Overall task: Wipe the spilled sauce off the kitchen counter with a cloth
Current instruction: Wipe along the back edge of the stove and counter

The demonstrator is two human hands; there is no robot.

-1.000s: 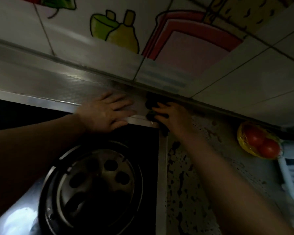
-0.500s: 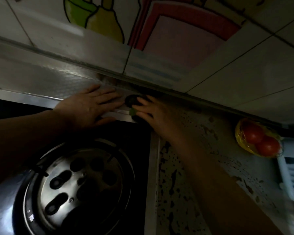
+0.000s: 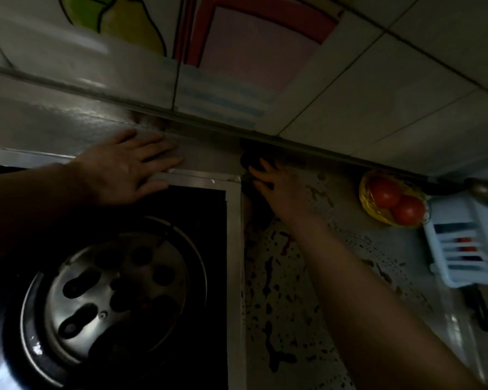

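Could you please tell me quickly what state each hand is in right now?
Left hand: open, flat on the stove's rear rim.
Right hand: on the dark cloth; too dim to tell whether it grips.

A round shiny burner point(image 3: 116, 294) is sitting in the black stove point(image 3: 206, 215) on the left. Two red tomatoes point(image 3: 396, 202) are lying in a yellow basket point(image 3: 376, 216) near the wall. A white plastic rack point(image 3: 459, 249) is standing just beside the basket. Painted tiles point(image 3: 254, 54) are covering the wall behind.

Dark cloth point(image 3: 249, 161) at counter point(image 3: 347, 249) back edge (sauce point(image 3: 268, 273) splatters nr front)
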